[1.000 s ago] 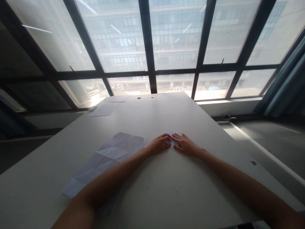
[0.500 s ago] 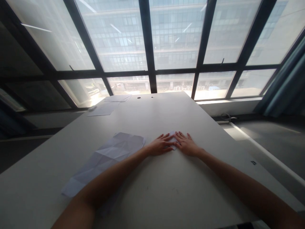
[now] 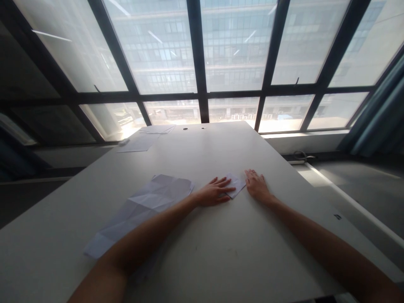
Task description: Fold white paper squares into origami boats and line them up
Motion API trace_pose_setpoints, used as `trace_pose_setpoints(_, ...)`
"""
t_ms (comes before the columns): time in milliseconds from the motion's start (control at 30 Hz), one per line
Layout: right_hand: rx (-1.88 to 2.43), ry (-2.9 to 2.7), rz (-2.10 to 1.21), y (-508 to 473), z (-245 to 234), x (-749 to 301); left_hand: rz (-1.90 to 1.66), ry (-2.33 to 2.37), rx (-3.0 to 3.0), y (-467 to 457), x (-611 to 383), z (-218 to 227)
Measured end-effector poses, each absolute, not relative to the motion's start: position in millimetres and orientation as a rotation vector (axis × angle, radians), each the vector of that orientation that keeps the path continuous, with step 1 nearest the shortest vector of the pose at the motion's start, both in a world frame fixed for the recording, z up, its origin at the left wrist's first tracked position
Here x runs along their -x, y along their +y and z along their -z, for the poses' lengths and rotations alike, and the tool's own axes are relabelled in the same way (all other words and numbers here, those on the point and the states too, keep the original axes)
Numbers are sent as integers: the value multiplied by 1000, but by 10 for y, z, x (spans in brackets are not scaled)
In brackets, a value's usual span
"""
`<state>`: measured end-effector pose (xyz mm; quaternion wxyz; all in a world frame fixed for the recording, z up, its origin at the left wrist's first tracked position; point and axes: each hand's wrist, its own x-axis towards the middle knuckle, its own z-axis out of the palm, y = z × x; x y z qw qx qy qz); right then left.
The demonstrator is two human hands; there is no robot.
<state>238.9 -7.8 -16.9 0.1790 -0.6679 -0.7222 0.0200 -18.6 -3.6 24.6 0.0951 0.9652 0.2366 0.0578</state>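
A small folded piece of white paper (image 3: 236, 183) lies on the white table (image 3: 208, 240), between my two hands. Flat on the paper's left part rests my left hand (image 3: 215, 192), its fingers spread and pointing right. My right hand (image 3: 257, 185) is on the tabletop just beyond the paper's right corner, palm down with the fingers stretched forward and fairly close together. It holds nothing. The paper's left edge is hidden under my left fingers.
A large creased sheet of paper (image 3: 142, 206) lies left of my left hand, partly behind my forearm. More flat white sheets (image 3: 139, 144) are at the far left of the table. Beyond the table stand tall windows (image 3: 233, 46) with dark frames; a curtain (image 3: 375, 113) hangs at right.
My right hand has slid off the small folded paper to the right, uncovering its right part. My left hand has stayed on the paper.
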Motion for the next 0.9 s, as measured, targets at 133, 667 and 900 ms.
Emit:
trace_pose_setpoints(133, 1602, -2115, -128, -118, 97, -2342, -153, 612, -2887, -44, 189, -260)
trace_pose_setpoints(667, 1267, -2524, -262, -169, 39, -2291, -219, 980, -2812, -32, 103, -98)
trace_pose_setpoints(900, 1251, -2452, -162, -317, -30, -2188, -230, 963, -2813, -32, 117, -117)
